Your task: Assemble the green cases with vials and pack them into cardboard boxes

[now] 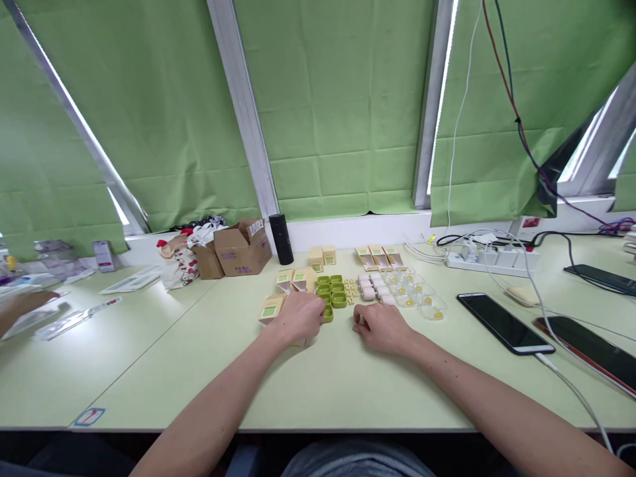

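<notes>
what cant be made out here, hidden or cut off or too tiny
All in head view:
Left hand and right hand: whether they hold anything, hidden by the hands themselves.
Green cups: one partly covered by the left hand.
Tan boxes: print too small.
Co-worker's arm: cut off by the left edge.

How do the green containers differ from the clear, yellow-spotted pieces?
The green containers are opaque, while the clear pieces are see-through, with yellow spots. The green containers are squarish; the clear pieces look rounded. The green containers are beside the left hand; the clear pieces are further right. Both sit on the table.
</notes>
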Action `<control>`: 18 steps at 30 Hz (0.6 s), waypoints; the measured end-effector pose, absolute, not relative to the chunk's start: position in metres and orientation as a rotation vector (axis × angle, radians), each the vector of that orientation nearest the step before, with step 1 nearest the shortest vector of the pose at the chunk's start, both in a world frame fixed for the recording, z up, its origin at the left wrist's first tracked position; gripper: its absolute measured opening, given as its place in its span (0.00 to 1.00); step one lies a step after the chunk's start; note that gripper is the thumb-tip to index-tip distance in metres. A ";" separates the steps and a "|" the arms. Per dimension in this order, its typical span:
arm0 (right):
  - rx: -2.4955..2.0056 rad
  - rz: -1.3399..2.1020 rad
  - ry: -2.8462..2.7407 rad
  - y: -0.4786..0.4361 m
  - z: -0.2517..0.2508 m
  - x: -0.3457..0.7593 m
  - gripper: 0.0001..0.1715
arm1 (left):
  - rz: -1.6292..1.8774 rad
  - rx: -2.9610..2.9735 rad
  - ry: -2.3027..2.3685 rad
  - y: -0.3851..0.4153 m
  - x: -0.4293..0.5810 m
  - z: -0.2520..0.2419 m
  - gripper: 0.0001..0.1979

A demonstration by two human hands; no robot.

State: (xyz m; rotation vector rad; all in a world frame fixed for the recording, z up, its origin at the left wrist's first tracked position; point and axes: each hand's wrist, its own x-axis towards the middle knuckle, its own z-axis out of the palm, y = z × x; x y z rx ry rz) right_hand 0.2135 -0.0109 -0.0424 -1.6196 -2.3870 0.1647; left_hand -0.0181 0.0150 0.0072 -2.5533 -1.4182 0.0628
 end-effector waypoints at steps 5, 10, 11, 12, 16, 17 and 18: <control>-1.626 0.164 -2.376 -0.012 -0.042 0.214 0.06 | 0.013 -2.562 -1.408 0.009 -0.013 0.006 0.09; -1.612 0.154 -2.313 -0.011 -0.043 0.215 0.11 | 0.029 -2.581 -1.343 0.003 -0.006 0.004 0.09; -1.609 0.158 -2.288 -0.010 -0.043 0.216 0.11 | 0.026 -2.585 -1.333 0.003 -0.005 0.003 0.09; -1.604 0.166 -2.259 -0.010 -0.043 0.217 0.12 | 0.020 -2.588 -1.326 0.002 -0.003 0.002 0.09; -1.527 0.226 -2.153 -0.007 -0.043 0.219 0.16 | 0.003 -2.607 -1.280 0.002 0.001 -0.003 0.08; -1.497 0.244 -2.135 -0.007 -0.043 0.219 0.17 | -0.011 -2.615 -1.265 0.002 0.001 -0.005 0.08; -1.466 0.262 -2.122 -0.006 -0.044 0.220 0.20 | -0.033 -2.624 -1.249 0.002 0.002 -0.006 0.08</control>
